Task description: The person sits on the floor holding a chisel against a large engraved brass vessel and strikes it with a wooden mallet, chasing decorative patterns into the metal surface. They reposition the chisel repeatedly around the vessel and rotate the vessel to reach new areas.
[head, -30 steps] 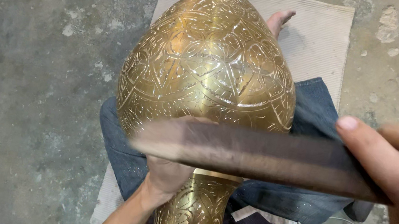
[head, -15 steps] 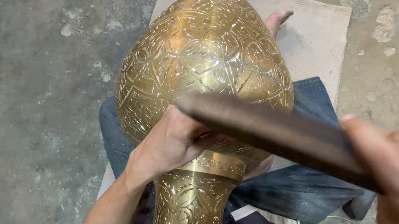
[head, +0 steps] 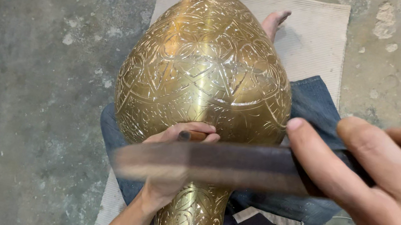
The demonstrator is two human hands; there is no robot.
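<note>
Single head view, looking steeply down, close over lap and floor mat (head: pixel 313 33).

No packages, labels, signs or screens show anywhere in the head view — none on the floor, none beside the mat.

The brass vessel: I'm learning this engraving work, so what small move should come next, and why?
Probably bring the dark flat tool in the right hand down onto the small punch that the left hand pinches against the engraved brass vessel. The tool is raised and blurred just above the punch, which already sits on the surface.
</note>
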